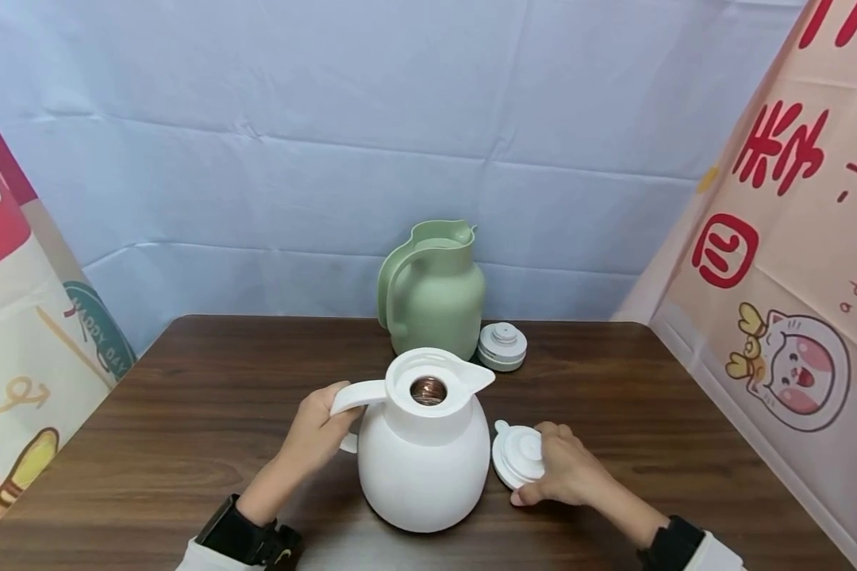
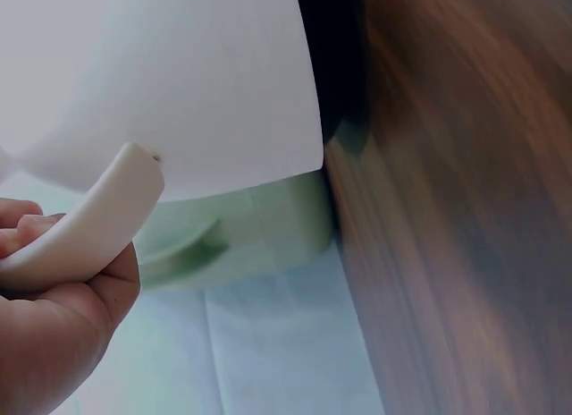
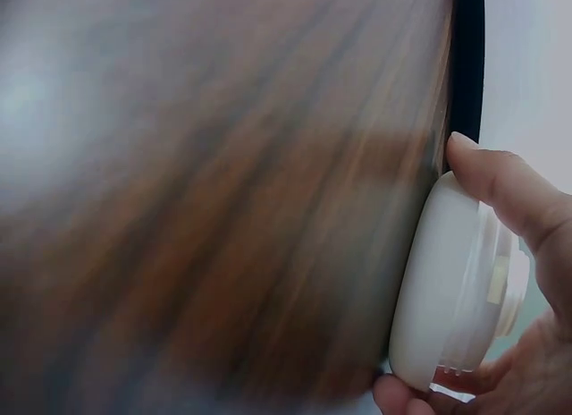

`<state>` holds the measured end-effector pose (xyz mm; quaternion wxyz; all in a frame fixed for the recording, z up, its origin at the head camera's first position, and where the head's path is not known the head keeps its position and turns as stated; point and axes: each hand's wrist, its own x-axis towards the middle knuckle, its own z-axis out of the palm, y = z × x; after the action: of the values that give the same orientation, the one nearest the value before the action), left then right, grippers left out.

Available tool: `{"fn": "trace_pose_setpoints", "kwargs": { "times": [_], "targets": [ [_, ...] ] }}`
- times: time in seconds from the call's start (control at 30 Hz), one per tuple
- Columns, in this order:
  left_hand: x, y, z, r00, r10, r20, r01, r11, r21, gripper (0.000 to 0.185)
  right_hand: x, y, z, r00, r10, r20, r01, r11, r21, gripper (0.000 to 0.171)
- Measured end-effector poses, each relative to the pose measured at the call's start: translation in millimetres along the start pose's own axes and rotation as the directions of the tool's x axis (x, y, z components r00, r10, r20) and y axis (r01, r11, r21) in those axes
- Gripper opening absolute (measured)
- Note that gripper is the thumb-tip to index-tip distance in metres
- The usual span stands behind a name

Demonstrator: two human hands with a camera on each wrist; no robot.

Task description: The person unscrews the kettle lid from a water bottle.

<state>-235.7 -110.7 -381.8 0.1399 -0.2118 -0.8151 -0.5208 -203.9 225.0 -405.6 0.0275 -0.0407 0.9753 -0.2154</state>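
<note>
the left hand curls round the handle of the round white plastic thermos jug, which stands open near the front of the dark wooden desk. just right of it, the right hand grips the white round lid, tilted on the desk. farther back stand a sage-green thermos jug and its green-rimmed lid.

Lots cut off or smeared in the wrist views

Left wrist view crops the white jug to a slab of wall, and the left hand runs off the frame. The table is pure motion blur in the right wrist view, and the right hand covers part of the white lid.
</note>
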Motion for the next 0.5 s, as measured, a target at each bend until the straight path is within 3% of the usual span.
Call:
{"fn": "trace_pose_setpoints", "kwargs": {
  "times": [0.5],
  "targets": [
    [-1.2, -19.7, -34.5, 0.993, -0.077, -0.091, 0.083, 0.995, 0.062, 0.024, 28, -35, 16, 0.998, -0.032, 0.059, 0.035, 0.998, -0.048, 0.102]
  ]
}}
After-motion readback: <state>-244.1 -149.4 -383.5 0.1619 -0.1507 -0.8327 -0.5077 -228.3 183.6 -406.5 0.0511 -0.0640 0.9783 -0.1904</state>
